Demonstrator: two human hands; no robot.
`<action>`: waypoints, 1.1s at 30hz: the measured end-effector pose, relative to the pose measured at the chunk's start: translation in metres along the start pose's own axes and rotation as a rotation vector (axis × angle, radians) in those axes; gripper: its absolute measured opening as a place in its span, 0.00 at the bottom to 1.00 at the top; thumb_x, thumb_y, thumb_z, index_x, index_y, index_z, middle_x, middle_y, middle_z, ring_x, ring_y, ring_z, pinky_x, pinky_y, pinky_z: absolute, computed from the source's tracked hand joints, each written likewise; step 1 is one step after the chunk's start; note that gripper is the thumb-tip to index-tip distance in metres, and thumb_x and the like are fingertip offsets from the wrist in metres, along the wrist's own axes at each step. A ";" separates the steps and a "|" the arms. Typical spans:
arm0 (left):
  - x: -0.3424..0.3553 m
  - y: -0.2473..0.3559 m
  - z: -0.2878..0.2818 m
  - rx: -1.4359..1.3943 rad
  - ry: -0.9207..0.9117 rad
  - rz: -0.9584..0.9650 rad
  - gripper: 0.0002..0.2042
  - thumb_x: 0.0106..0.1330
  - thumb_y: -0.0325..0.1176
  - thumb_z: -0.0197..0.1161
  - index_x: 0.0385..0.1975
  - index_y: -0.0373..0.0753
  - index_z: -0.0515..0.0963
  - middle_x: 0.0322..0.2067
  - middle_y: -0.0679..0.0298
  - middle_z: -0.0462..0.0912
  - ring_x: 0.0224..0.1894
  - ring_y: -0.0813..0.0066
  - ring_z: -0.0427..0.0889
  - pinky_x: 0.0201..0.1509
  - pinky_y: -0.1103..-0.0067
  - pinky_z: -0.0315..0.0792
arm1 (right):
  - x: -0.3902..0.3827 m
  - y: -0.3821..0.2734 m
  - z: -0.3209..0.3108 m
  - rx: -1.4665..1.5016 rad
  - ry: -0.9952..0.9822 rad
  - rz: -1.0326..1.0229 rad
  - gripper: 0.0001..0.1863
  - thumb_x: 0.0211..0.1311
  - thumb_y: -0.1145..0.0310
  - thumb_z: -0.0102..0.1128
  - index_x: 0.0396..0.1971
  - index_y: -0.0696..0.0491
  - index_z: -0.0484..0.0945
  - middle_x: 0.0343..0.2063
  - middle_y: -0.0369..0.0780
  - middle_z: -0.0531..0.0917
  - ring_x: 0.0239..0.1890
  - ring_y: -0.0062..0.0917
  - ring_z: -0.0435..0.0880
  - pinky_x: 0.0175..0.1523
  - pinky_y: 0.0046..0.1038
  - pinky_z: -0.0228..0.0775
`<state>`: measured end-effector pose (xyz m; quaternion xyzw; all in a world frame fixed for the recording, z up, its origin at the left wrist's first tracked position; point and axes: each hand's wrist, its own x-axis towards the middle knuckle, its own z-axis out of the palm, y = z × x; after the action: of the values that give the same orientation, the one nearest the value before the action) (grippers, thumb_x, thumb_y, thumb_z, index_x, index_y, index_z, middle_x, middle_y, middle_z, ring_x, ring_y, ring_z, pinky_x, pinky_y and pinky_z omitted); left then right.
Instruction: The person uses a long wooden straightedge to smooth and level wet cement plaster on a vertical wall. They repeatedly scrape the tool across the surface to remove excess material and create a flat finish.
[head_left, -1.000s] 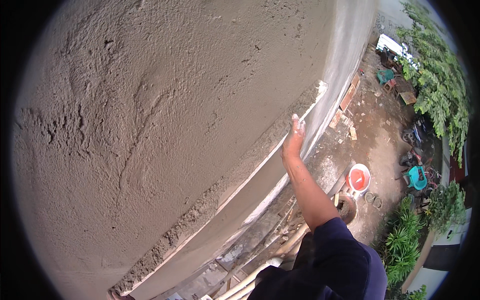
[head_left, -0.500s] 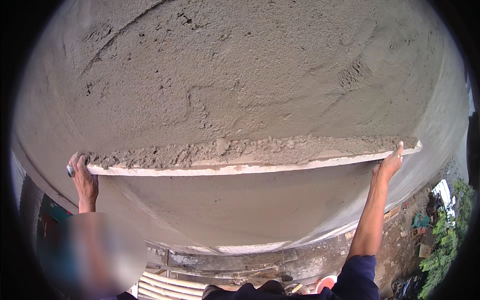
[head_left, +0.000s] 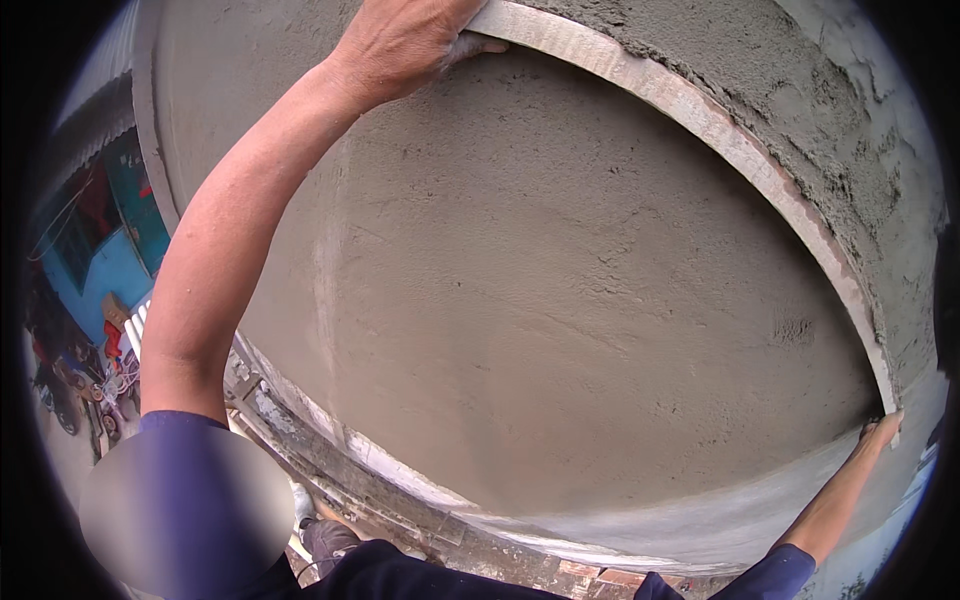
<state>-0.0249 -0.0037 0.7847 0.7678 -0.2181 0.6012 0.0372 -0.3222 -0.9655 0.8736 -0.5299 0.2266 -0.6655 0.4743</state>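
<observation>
A long pale straightedge board lies against a grey plastered wall, bowed in the picture from the top centre down to the lower right. Wet, rough mortar runs along its upper edge. My left hand grips the board at the top centre, thumb underneath. My right hand is closed round the far end at the right. The wall below the board is fairly smooth, with some pits and faint streaks; above it the surface is coarser.
At the far left are corrugated roofing, a teal door and cluttered items on the ground. Pale poles lie behind my left arm. Along the wall's foot are planks and rubble. My foot shows at the bottom.
The view has swung leftward. The board, held in both my hands, now slants from upper middle to lower right; a second ago it rose to the upper right, half a second ago it was nearly level.
</observation>
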 end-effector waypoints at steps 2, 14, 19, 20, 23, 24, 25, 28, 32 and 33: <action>-0.028 -0.022 0.008 -0.027 0.094 0.048 0.15 0.61 0.33 0.63 0.43 0.38 0.66 0.44 0.55 0.69 0.47 0.53 0.72 0.50 0.63 0.68 | -0.049 0.011 0.010 0.016 0.113 0.030 0.30 0.70 0.48 0.50 0.56 0.61 0.75 0.47 0.40 0.83 0.40 0.30 0.84 0.39 0.28 0.76; -0.164 -0.209 0.037 0.050 -0.019 0.027 0.28 0.45 0.18 0.65 0.49 0.37 0.66 0.51 0.52 0.70 0.53 0.47 0.70 0.53 0.61 0.68 | -0.381 -0.020 0.123 0.152 0.106 0.118 0.29 0.65 0.44 0.58 0.50 0.56 0.76 0.35 0.33 0.78 0.28 0.19 0.72 0.27 0.25 0.60; -0.096 -0.184 0.008 0.109 -0.095 -0.069 0.28 0.44 0.15 0.61 0.50 0.36 0.66 0.51 0.52 0.69 0.52 0.46 0.70 0.52 0.60 0.68 | -0.330 -0.024 0.117 0.120 0.131 -0.001 0.21 0.64 0.44 0.57 0.40 0.48 0.78 0.25 0.29 0.74 0.19 0.17 0.65 0.23 0.24 0.53; -0.071 -0.164 0.002 0.171 -0.129 -0.105 0.24 0.57 0.31 0.69 0.52 0.41 0.67 0.51 0.60 0.71 0.52 0.58 0.71 0.53 0.65 0.69 | -0.296 -0.025 0.107 0.115 0.128 -0.004 0.21 0.64 0.44 0.57 0.40 0.48 0.78 0.25 0.29 0.75 0.19 0.18 0.66 0.23 0.24 0.54; 0.014 -0.116 -0.006 0.101 0.044 -0.038 0.23 0.63 0.42 0.67 0.53 0.43 0.68 0.48 0.63 0.72 0.50 0.61 0.74 0.52 0.64 0.72 | -0.158 -0.046 0.076 0.151 0.073 0.094 0.24 0.66 0.44 0.54 0.45 0.49 0.80 0.32 0.32 0.82 0.23 0.20 0.77 0.26 0.22 0.65; 0.041 -0.102 -0.007 0.270 0.190 0.048 0.20 0.66 0.43 0.64 0.53 0.45 0.68 0.47 0.64 0.72 0.49 0.63 0.74 0.52 0.64 0.73 | -0.116 -0.054 0.065 0.074 0.047 0.053 0.25 0.67 0.44 0.53 0.47 0.50 0.80 0.35 0.33 0.84 0.27 0.22 0.80 0.29 0.23 0.69; 0.069 -0.101 -0.018 -0.053 0.068 -0.042 0.15 0.67 0.39 0.62 0.42 0.38 0.66 0.42 0.54 0.70 0.47 0.53 0.73 0.50 0.64 0.67 | -0.079 -0.061 0.057 0.045 0.118 0.068 0.26 0.67 0.44 0.52 0.49 0.52 0.80 0.38 0.35 0.85 0.31 0.24 0.83 0.33 0.24 0.73; 0.093 -0.100 -0.026 0.001 0.071 0.018 0.17 0.68 0.42 0.62 0.40 0.37 0.65 0.41 0.53 0.70 0.46 0.53 0.73 0.48 0.63 0.67 | -0.035 -0.067 0.052 0.154 0.070 0.151 0.28 0.68 0.45 0.53 0.53 0.54 0.78 0.44 0.38 0.85 0.39 0.27 0.84 0.38 0.27 0.76; 0.042 -0.121 -0.015 0.161 0.013 0.028 0.21 0.63 0.42 0.66 0.51 0.44 0.68 0.47 0.64 0.72 0.50 0.64 0.74 0.52 0.64 0.73 | -0.132 -0.047 0.079 0.122 0.185 0.015 0.32 0.66 0.42 0.55 0.54 0.55 0.77 0.43 0.38 0.82 0.37 0.26 0.81 0.37 0.26 0.72; 0.024 -0.126 -0.015 0.163 -0.006 0.028 0.21 0.64 0.45 0.67 0.49 0.44 0.67 0.43 0.64 0.71 0.48 0.65 0.73 0.48 0.67 0.72 | -0.170 -0.040 0.091 0.173 0.169 -0.011 0.32 0.65 0.40 0.56 0.51 0.55 0.79 0.37 0.35 0.83 0.28 0.24 0.79 0.30 0.24 0.69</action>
<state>0.0137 0.1081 0.8370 0.7670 -0.1790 0.6152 -0.0343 -0.2564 -0.7813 0.8526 -0.4304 0.2048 -0.7273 0.4938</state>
